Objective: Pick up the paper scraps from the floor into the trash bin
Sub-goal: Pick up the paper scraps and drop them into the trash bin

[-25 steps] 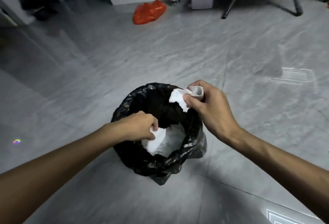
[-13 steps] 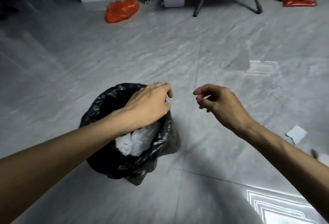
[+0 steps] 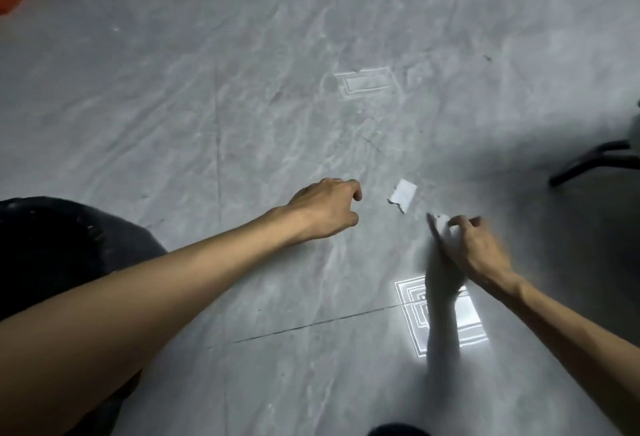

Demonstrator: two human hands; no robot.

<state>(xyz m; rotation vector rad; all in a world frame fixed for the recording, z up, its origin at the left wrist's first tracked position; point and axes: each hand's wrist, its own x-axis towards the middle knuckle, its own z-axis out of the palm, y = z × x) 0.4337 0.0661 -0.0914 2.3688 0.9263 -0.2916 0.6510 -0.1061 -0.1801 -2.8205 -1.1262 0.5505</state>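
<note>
Moved: both hands left the bin [image 3: 52, 245], now reaching right of it.
Left hand [image 3: 325, 207]: curled, empty — near a scrap [image 3: 403, 195] on the floor [image 3: 242, 106].
Right hand [image 3: 474, 245]: blurred; grip on a second scrap [image 3: 441, 218] unclear.

Both bare arms are stretched out forward and down. The left arm is reached across from the lower left, and the left hand [image 3: 327, 207] is held with its back up. Its fingers are curled in loosely, and nothing is seen in it. The right arm is reached in from the lower right. The right hand [image 3: 476, 245] is blurred. Its fingers [image 3: 464, 222] are bent down, but their grip cannot be made out.
</note>
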